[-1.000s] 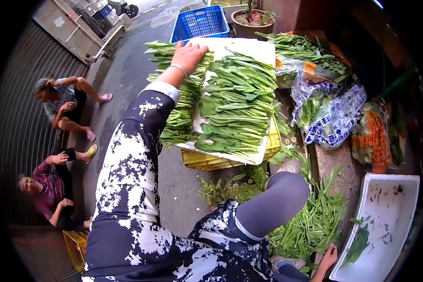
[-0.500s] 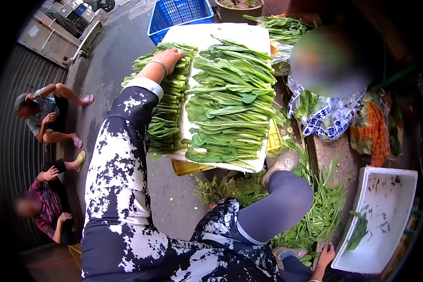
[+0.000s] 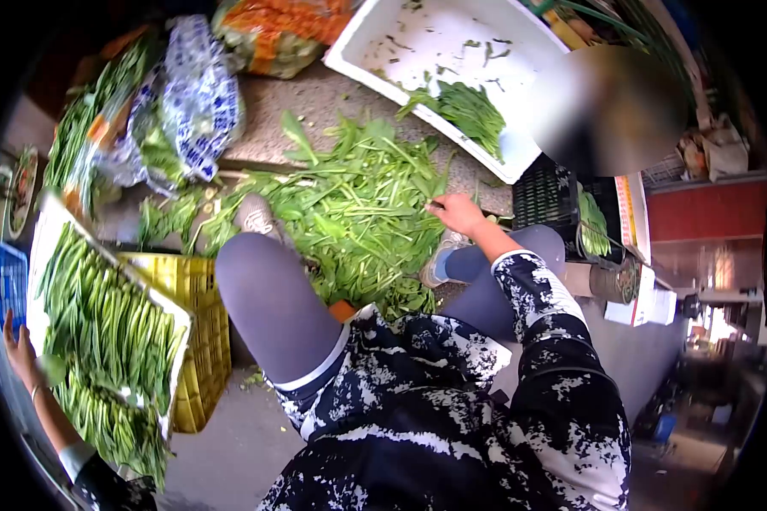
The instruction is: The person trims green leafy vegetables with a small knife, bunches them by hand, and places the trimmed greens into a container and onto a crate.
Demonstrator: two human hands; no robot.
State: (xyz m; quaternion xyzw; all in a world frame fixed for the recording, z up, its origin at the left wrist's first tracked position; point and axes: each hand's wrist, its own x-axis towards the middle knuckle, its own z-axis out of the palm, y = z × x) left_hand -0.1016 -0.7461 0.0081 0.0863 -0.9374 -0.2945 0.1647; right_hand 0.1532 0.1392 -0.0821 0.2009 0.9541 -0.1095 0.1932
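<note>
At the far left of the head view, my left hand is raised with its fingers apart, holding nothing, beside the white foam board. Rows of leafy green stalks lie side by side across that board, which rests on a yellow crate. My right hand is closed at the right edge of a heap of loose green leaves and stems. A small dark thing shows at its fingertips, too small to name.
Beyond the heap, a white foam box holds a bunch of greens and leaf scraps. Bagged vegetables stand at the upper left, near a blue crate. On the right is a black crate. A person with a blurred head is near the box.
My view has swung right, from the board to the leaf heap and foam box. My left hand has come off the greens. My right hand, low at the frame's edge before, now shows mid-view.
</note>
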